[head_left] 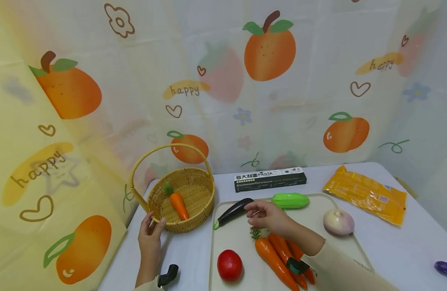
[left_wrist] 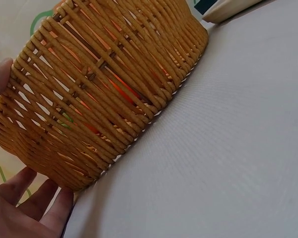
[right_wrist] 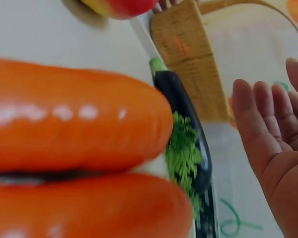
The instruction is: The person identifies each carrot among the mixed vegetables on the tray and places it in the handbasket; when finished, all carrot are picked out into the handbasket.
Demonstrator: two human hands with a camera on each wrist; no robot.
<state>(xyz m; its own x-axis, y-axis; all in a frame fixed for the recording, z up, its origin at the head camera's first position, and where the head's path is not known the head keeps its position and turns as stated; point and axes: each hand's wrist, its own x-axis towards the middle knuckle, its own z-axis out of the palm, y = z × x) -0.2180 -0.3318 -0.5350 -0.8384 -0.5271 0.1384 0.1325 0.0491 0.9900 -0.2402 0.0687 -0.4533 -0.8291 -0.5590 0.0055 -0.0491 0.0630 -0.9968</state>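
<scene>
My left hand [head_left: 150,236] grips the near left side of a wicker basket [head_left: 199,224], thumb by the rim and fingers under its wall in the left wrist view. An orange carrot [head_left: 179,205] with a green top lies inside the basket. Over the tray, my right hand [head_left: 268,218] hangs with loosely bent fingers and holds nothing. Close to its fingertips lies a dark eggplant [head_left: 232,213]. Several carrots [head_left: 270,258] rest together below the right hand and forearm; the forearm hides part of them. In the right wrist view two carrots [right_wrist: 79,114] loom large.
The beige tray [head_left: 241,240] also bears a round red fruit [head_left: 229,265], a green ridged vegetable [head_left: 290,200] and an onion [head_left: 338,222]. Behind it stands a pasta box [head_left: 270,179]. An orange packet [head_left: 367,194] and a small purple object [head_left: 445,269] lie at the right.
</scene>
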